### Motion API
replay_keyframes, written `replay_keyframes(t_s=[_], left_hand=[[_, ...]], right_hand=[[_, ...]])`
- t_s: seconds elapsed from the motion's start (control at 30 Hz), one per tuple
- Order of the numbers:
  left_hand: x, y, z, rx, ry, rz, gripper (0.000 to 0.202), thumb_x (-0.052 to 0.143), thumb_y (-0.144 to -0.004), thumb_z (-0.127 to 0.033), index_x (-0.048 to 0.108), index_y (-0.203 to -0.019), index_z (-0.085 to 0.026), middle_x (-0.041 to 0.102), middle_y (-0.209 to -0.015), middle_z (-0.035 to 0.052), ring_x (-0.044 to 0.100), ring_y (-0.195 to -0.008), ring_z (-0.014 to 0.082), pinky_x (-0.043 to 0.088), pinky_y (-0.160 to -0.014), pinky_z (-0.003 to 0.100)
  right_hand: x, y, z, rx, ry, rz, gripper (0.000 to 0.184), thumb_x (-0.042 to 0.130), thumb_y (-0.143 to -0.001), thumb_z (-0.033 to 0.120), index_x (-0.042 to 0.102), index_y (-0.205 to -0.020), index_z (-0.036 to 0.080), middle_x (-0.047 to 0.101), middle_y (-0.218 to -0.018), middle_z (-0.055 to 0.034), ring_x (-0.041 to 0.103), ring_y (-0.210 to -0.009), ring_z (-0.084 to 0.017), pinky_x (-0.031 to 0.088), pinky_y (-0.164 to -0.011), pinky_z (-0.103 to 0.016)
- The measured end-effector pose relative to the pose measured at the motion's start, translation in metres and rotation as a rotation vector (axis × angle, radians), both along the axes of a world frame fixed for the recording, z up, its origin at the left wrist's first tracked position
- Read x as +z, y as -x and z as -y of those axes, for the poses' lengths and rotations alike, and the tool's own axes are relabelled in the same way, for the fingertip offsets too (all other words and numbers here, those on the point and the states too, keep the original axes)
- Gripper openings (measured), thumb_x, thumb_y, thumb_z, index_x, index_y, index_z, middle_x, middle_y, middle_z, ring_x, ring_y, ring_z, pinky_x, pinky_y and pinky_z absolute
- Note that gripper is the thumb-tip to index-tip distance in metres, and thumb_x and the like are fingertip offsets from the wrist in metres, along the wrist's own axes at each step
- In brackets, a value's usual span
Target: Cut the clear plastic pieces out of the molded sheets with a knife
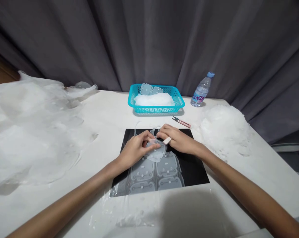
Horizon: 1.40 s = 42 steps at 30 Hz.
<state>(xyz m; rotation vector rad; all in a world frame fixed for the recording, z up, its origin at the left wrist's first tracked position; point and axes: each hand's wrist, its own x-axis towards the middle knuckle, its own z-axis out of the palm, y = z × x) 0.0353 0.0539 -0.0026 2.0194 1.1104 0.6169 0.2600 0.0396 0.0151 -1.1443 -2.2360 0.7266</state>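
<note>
Both my hands meet over a black mat (194,168) in the middle of the white table. My left hand (134,150) pinches a translucent moulded plastic piece (157,150) that rises from a clear sheet of several such pieces (155,177) lying on the mat. My right hand (180,138) has its fingers closed on the same piece's top edge and holds a small pale flat tool (167,140) against it.
A turquoise basket (179,99) with clear plastic pieces and white scraps stands behind the mat. Pink-handled snips (181,122) lie to its right, near a water bottle (201,90). Heaps of clear plastic film lie at left (32,129) and right (224,130).
</note>
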Motion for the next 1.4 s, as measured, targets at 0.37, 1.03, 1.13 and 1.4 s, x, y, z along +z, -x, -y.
replay_keyframes(t_s=[0.37,1.03,1.13,1.4], left_hand=[[-0.001,0.0,0.009,-0.042,-0.053,0.004,0.038,0.059,-0.101,-0.056,0.06,-0.085,-0.021,0.061,-0.071,-0.0026,0.053,-0.061,0.0144,0.036,-0.059,0.027],[0.002,-0.004,0.015,-0.04,0.022,0.145,0.023,0.052,-0.105,-0.047,0.046,-0.103,-0.024,0.065,-0.077,-0.0027,0.059,-0.063,0.0141,0.043,-0.059,0.027],[0.001,-0.004,0.01,-0.036,0.132,0.208,0.032,0.062,-0.098,-0.052,0.05,-0.109,-0.024,0.063,-0.071,-0.0052,0.055,-0.056,0.013,0.039,-0.053,0.025],[0.0,-0.005,0.017,-0.153,-0.29,0.09,0.018,0.059,-0.104,-0.033,0.058,-0.093,-0.019,0.064,-0.073,-0.0025,0.055,-0.056,0.011,0.042,-0.053,0.023]], right_hand=[[-0.007,0.006,-0.01,-0.105,0.361,-0.247,0.021,0.074,-0.089,0.033,0.076,-0.082,0.014,0.072,-0.079,-0.0023,0.063,-0.077,-0.017,0.045,-0.071,-0.027],[0.008,-0.016,-0.013,0.049,0.479,-0.301,0.027,0.075,-0.088,0.04,0.073,-0.083,0.013,0.069,-0.076,0.0004,0.06,-0.074,-0.015,0.044,-0.073,-0.027],[0.005,-0.01,-0.012,0.009,0.442,-0.359,0.024,0.074,-0.086,0.036,0.072,-0.078,0.014,0.066,-0.072,0.0012,0.057,-0.072,-0.014,0.042,-0.071,-0.026],[0.002,-0.007,-0.01,0.011,0.341,-0.272,0.011,0.062,-0.085,0.017,0.071,-0.078,0.016,0.065,-0.074,0.0011,0.056,-0.072,-0.015,0.039,-0.071,-0.027]])
